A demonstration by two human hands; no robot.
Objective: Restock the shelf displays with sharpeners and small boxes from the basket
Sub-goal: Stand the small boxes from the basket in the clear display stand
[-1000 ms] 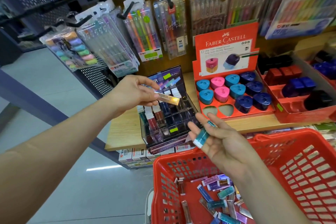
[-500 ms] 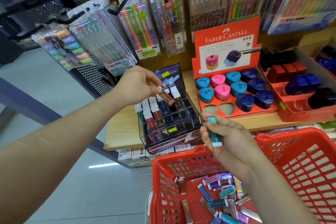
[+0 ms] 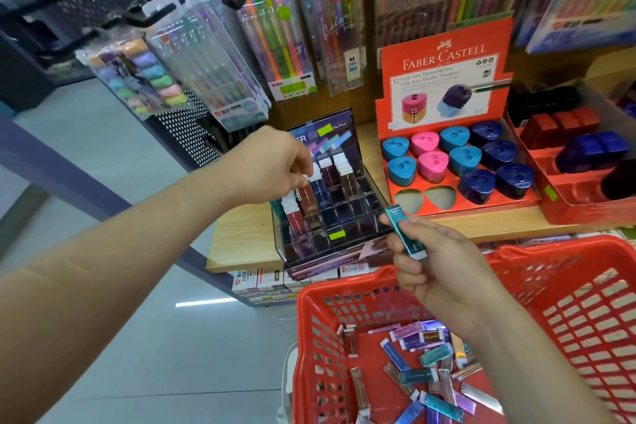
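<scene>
My left hand (image 3: 275, 162) pinches the white top of a brown small box (image 3: 308, 202) that stands in a slot of the clear acrylic display (image 3: 347, 217) on the shelf. My right hand (image 3: 437, 265) holds a teal small box (image 3: 404, 231) tilted above the red basket (image 3: 585, 293). Several small boxes in teal, purple, blue and brown (image 3: 423, 365) lie loose on the basket floor. The red Faber-Castell tray (image 3: 444, 79) holds blue, pink and navy sharpeners (image 3: 464, 162) with two vacant slots (image 3: 425, 198) at its front left.
Pen and highlighter packs (image 3: 275, 45) hang from hooks above the wooden shelf (image 3: 241, 237). A second red tray with red and dark blue sharpeners (image 3: 592, 151) stands at the right. Boxed goods (image 3: 261, 280) sit under the shelf. Grey floor lies to the left.
My left hand has lowered the brown box from a level hold into a display slot. My right hand has closed around the teal box and turned it, moving slightly right.
</scene>
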